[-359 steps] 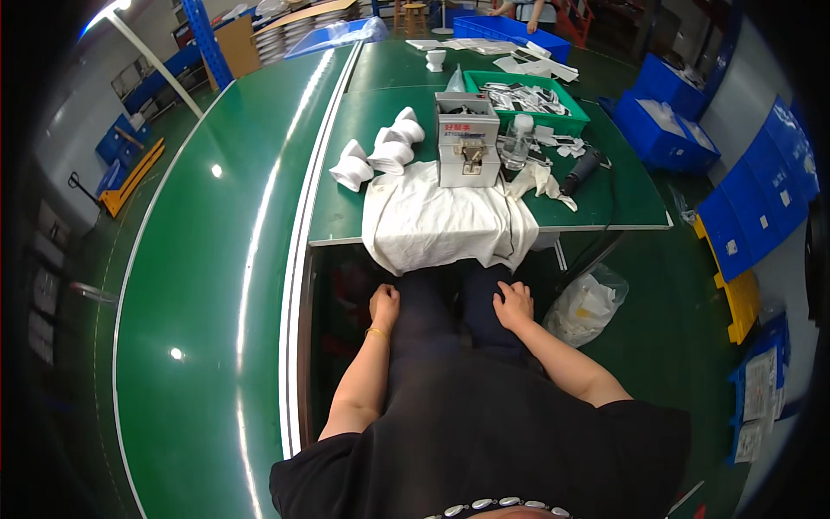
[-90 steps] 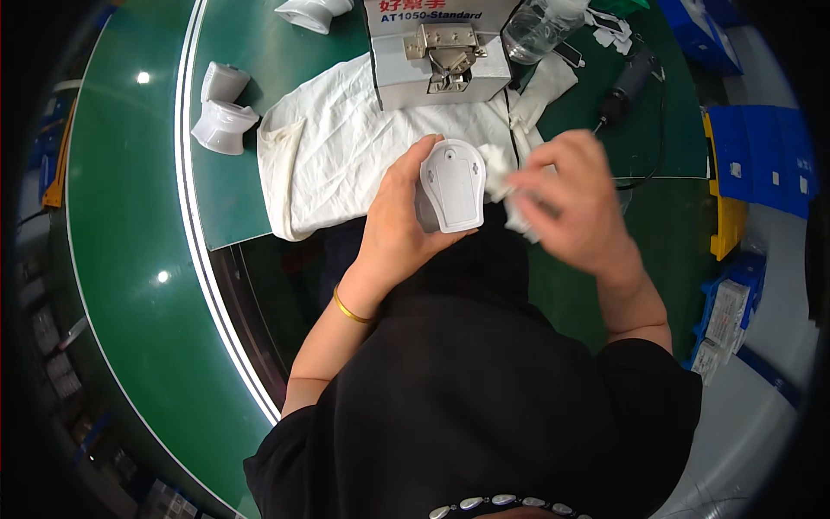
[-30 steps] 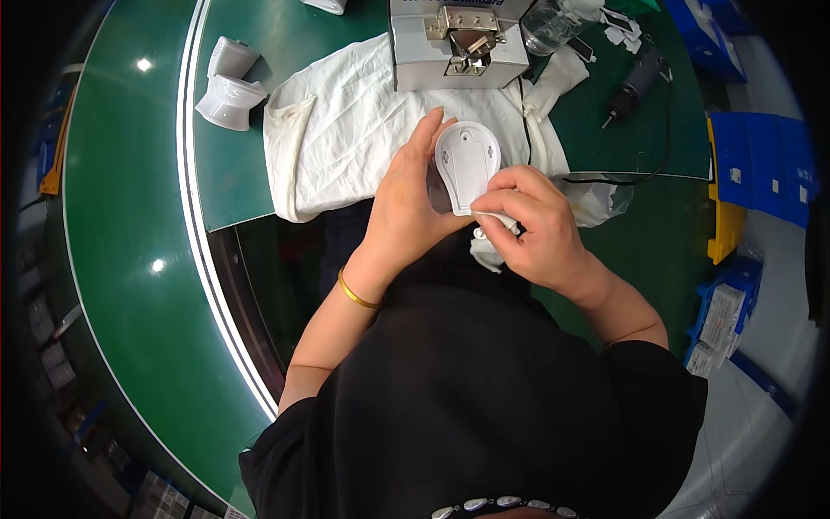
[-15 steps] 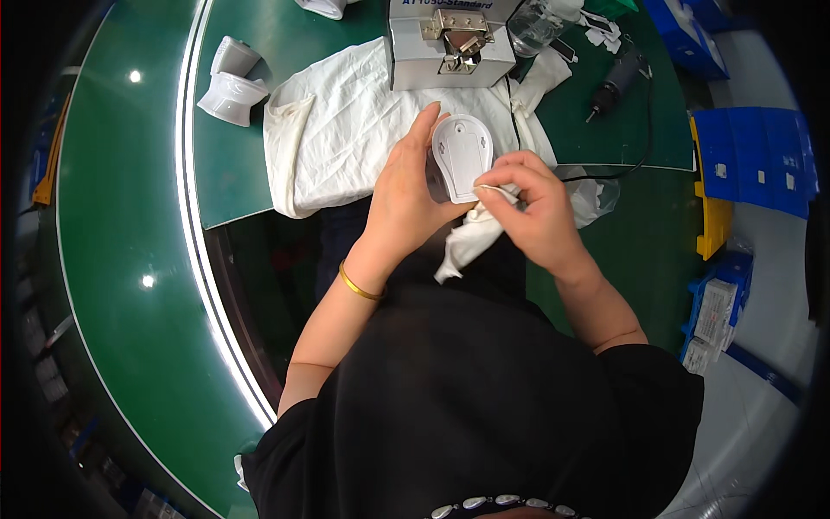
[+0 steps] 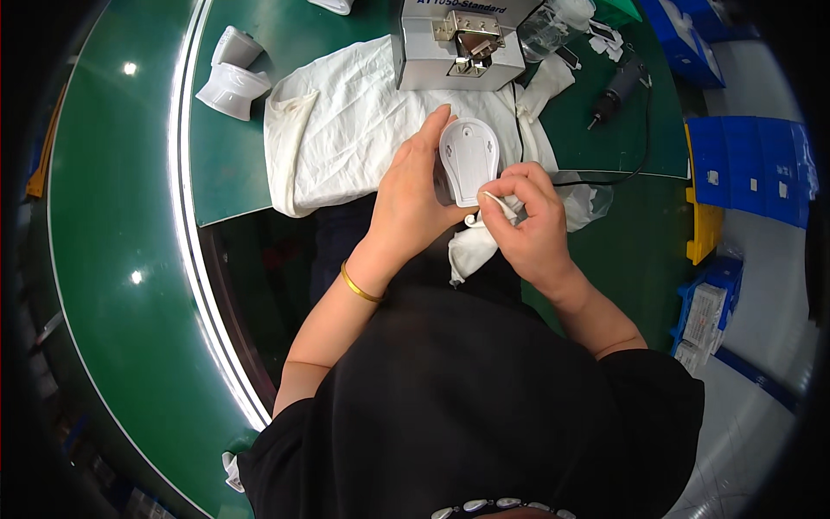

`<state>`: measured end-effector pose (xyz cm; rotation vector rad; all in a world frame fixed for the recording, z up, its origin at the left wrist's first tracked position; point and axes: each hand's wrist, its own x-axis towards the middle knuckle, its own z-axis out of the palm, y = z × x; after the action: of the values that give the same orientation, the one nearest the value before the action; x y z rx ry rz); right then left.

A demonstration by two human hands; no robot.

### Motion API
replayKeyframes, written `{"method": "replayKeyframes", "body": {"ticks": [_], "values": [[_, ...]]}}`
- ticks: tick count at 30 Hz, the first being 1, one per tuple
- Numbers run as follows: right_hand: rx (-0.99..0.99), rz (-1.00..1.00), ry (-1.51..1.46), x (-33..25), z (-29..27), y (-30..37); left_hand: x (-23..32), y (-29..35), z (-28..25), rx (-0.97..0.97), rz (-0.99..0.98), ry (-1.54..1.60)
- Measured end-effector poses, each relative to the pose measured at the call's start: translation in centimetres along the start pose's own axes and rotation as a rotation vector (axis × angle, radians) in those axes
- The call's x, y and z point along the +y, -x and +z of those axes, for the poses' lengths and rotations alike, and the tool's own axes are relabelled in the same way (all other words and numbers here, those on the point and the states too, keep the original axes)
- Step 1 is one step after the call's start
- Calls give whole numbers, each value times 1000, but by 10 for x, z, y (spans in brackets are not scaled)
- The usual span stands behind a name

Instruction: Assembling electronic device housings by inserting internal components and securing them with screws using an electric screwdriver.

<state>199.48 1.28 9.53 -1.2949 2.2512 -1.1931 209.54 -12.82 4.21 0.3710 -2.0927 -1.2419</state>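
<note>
My left hand (image 5: 411, 192) grips a white plastic housing (image 5: 469, 160) by its side, thumb below and fingers along the left edge. The housing is rounded at the far end and narrows toward me, its hollow inner face turned up. In my right hand (image 5: 534, 227) a white cloth (image 5: 472, 253) is pinched between thumb and fingers, its loose end hanging down. The pinched part of the cloth is at the housing's lower right corner. Whether it touches the rim there, I cannot tell.
A white cloth cover (image 5: 346, 130) lies on the green table (image 5: 229, 177), with a grey metal machine (image 5: 458, 69) behind it. White plastic parts (image 5: 233, 86) stand at left. An electric screwdriver (image 5: 618, 95) with a black cable lies at right, near blue bins (image 5: 752, 164).
My right fingers have shifted slightly at the housing's lower corner, and the cloth's hanging end has swung and bunched up. The whole view has moved a little.
</note>
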Motion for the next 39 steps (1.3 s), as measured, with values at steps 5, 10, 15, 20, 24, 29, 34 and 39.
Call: {"method": "replayKeyframes", "body": {"ticks": [5, 10, 15, 20, 24, 29, 34, 39], "values": [[-188, 192, -177, -4, -17, -8, 0, 1, -1, 13, 21, -18], [-136, 61, -90, -2, -9, -5, 0, 1, 0, 23, 32, -32], [-56, 118, -91, -4, -5, -6, 0, 1, -1, 29, 42, -34], [-235, 209, -167, -1, -20, -9, 0, 1, -1, 24, 34, -43], [-150, 138, -134, -3, -13, -4, -1, 0, 0, 28, 58, -51], [-41, 184, -152, 0, 1, 6, 0, 0, -1, 11, 32, -37], [110, 163, -206, 5, 16, 11, -2, 1, 1, 30, 61, -42], [-39, 282, -301, 7, 0, 5, -1, 1, -1, 25, 55, -54]]}}
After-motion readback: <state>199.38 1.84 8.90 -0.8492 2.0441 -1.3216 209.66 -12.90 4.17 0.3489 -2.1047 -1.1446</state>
